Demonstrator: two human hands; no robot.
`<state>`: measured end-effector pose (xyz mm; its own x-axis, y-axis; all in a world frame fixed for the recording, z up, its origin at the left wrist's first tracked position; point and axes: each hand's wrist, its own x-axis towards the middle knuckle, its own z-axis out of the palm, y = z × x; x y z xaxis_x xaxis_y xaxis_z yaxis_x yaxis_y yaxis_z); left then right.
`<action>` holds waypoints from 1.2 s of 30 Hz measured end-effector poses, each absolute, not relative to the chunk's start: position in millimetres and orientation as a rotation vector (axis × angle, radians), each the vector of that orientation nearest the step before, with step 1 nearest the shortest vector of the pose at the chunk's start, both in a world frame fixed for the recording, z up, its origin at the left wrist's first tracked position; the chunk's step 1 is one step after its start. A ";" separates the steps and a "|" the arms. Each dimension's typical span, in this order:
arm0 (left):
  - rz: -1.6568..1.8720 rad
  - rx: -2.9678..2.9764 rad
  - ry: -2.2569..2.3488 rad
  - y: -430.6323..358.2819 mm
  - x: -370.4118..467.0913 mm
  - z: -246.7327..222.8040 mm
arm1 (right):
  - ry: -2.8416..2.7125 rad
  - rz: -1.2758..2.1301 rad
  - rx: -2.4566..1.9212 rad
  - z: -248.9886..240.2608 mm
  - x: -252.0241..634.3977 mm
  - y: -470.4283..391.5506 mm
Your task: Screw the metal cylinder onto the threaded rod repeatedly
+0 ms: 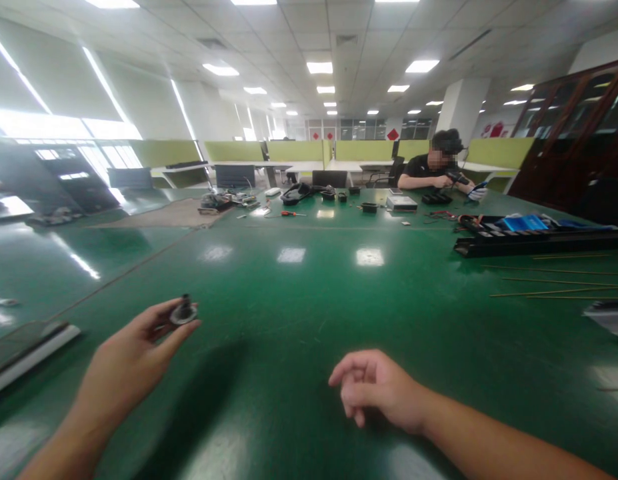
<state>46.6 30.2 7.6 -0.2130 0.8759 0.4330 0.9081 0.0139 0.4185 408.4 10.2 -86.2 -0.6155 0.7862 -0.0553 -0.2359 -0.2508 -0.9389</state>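
Note:
Between the thumb and fingers of my left hand (129, 360) is a small dark round part with a stem (185, 311), its stem pointing up and a paler rim around its base. The hand holds it above the green tabletop (269, 387), and a long shadow falls beside it. My right hand (381, 392) hovers over the table in front of me, fingers loosely curled and partly apart. Nothing shows in its grasp.
A flat white-edged panel (33, 357) lies at left. Thin brass-coloured rods (553, 293) and a black rail (519, 245) occupy the right side. Farther off are a screwdriver (290, 213), a white box (401, 203) and a seated co-worker (419, 170) handling a dark device.

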 end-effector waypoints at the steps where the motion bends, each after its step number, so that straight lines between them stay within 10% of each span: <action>1: -0.980 -2.051 -2.217 37.4 62.6 4.8 | -1.267 1.837 -0.734 -85.3 409.3 11.3; 12: -0.896 -3.163 -1.522 25.6 193.1 -50.0 | -1.518 1.272 -1.128 -96.3 407.7 11.1; 36: -1.034 -3.291 -1.481 16.0 187.6 -64.2 | -1.736 1.252 -1.248 -89.5 411.5 5.2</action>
<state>187.6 16.0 -64.2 0.5792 0.7871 0.2122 0.4703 -0.5352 0.7017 411.5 5.2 -89.5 -0.3341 0.9423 -0.0235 0.3199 0.0899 -0.9432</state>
